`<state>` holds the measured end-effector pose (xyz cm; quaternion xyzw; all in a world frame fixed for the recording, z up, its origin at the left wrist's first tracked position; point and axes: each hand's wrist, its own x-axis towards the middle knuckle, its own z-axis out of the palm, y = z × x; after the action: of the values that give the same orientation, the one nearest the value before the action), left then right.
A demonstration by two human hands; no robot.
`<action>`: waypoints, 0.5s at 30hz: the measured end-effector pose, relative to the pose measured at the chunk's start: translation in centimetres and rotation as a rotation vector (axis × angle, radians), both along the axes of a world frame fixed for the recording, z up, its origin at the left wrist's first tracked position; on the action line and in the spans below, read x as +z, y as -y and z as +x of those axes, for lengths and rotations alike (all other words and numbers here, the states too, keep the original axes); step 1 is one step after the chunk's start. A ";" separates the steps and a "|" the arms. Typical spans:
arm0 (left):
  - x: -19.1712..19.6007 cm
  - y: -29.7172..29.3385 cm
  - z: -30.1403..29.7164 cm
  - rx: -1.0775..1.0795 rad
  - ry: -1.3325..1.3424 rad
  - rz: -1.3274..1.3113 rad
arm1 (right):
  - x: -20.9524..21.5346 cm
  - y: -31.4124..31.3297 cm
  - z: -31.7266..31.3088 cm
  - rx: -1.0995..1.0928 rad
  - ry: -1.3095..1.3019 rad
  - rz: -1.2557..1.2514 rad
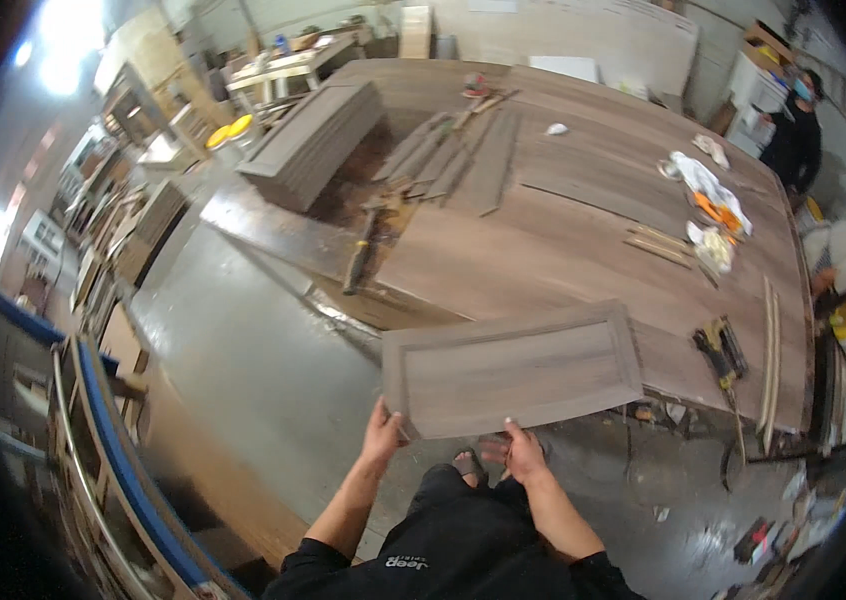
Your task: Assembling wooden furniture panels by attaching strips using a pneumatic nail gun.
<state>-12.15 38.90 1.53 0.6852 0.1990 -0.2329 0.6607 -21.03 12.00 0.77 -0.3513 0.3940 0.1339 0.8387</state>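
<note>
A framed wooden cabinet door (508,370), grey-brown with a recessed middle, is tilted in front of me, its far side over the near edge of the large worktable (583,240). My left hand (381,432) grips its near left corner, thumb on the face. At the middle of the near edge is my right hand (521,455), its thumb on the rim and its fingers below, slightly blurred. Beyond the door, to the left, a stack of similar doors (318,140) stands on the table. A hammer-like tool with a dark handle (358,262) lies at the table's left edge.
Loose wooden strips (458,150) and a flat board (603,203) lie on the table. At its right are white and orange cloths (713,195), a yellow-black power tool (721,352) and long strips (769,360). A masked person (795,135) stands far right; a blue-edged rack (118,440) is at left.
</note>
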 end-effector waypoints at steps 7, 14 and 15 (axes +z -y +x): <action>2.1 -0.8 9.2 -0.201 0.001 0.167 | 5.0 15.5 0.8 0.084 0.072 -1.232; 0.2 7.0 19.2 -0.406 0.297 0.161 | -1.6 28.5 3.1 -0.099 -0.234 -1.683; 0.9 8.8 20.0 -0.459 0.335 0.258 | -2.3 29.0 3.0 -0.131 -0.242 -1.622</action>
<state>7.81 30.13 2.45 0.8195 -0.0446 -0.2326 0.5219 -17.98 -17.00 -1.57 -0.8074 0.4759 -0.2048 0.2823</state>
